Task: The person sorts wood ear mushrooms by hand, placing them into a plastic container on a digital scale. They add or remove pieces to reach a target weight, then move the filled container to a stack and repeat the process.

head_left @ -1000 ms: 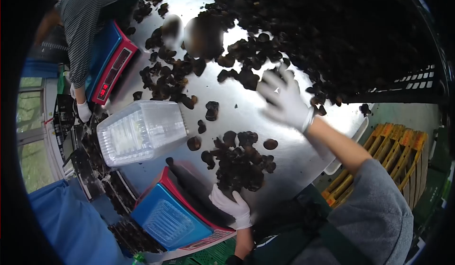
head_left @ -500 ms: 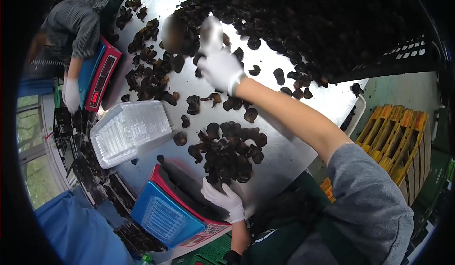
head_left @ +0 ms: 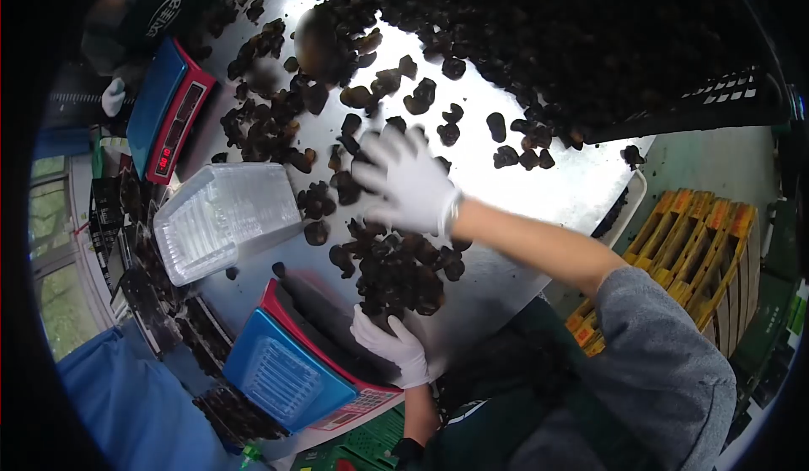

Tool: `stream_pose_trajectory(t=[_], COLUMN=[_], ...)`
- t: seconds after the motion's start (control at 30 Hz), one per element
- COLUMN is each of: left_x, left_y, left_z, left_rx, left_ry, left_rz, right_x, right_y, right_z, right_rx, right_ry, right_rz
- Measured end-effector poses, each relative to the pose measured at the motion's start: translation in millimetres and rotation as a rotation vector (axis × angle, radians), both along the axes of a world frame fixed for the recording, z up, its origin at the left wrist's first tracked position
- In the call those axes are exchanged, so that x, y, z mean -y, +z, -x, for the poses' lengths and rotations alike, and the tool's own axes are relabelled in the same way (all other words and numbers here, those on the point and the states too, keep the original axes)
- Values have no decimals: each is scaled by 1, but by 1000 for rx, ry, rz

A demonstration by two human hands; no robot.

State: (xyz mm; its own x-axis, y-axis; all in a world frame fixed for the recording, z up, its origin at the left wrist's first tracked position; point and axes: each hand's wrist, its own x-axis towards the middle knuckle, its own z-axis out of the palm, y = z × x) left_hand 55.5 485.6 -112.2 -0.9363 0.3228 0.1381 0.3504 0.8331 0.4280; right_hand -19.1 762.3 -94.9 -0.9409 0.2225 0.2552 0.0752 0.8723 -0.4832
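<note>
My right hand [head_left: 409, 183], in a white glove, is over the metal table [head_left: 539, 172] with its fingers spread, just beyond a heap of wood ear mushrooms [head_left: 400, 273]. Dark pieces lie around and partly under its fingers. My left hand [head_left: 392, 349], gloved too, rests at the near edge of that heap, fingers stretched out and thumb apart. Its fingertips touch or nearly touch the lowest pieces. Close by on the left stands a red and blue scale [head_left: 295, 378] with a clear plastic tray [head_left: 286, 382] on its platform.
Stacked clear plastic trays [head_left: 227, 218] stand left of the heap. Beyond is a second scale [head_left: 168, 113], near a co-worker's gloved hand [head_left: 114, 98]. A large mass of mushrooms [head_left: 548, 41] spills from a black crate [head_left: 716, 92]. Pallets [head_left: 683, 260] stand at right.
My right hand has drawn back toward the near heap, its fingers now spread, with pieces shifted nearer. The left hand has barely moved. The co-worker has moved back from the far scale.
</note>
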Motion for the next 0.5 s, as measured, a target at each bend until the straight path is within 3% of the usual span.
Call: stream_pose_trajectory(t=[0.1,0.13,0.17,0.23,0.27,0.3,0.33,0.37,0.4,0.5], left_x=[1,2,3,1,2,2,2,3,1,0], left_y=[0,0,-1,0,0,0,0,-1,0,1], left_z=[0,0,1,1,0,0,0,1,1,1], left_rx=[-6,-6,-6,-2,3,7,10,6,16,19], left_ry=[-5,-11,-17,-11,-8,-6,-4,-7,5,22], left_rz=[5,5,5,7,5,1,-2,-7,-10,-7], right_x=[66,74,69,25,7,-26,-54,-72,-88,-88], right_y=[34,35,31,58,35,14,13,0,-21,-30], right_z=[-59,-71,-75,-45,-32,-11,5,17,21,6], right_rx=[131,41,-38,246,-210,-102,-51,-293,-214,-30], right_ry=[322,436,404,308,11,-122,-307,-399,-408,-360], right_rz=[69,131,112,199,324,402,133,-233,-296,-4])
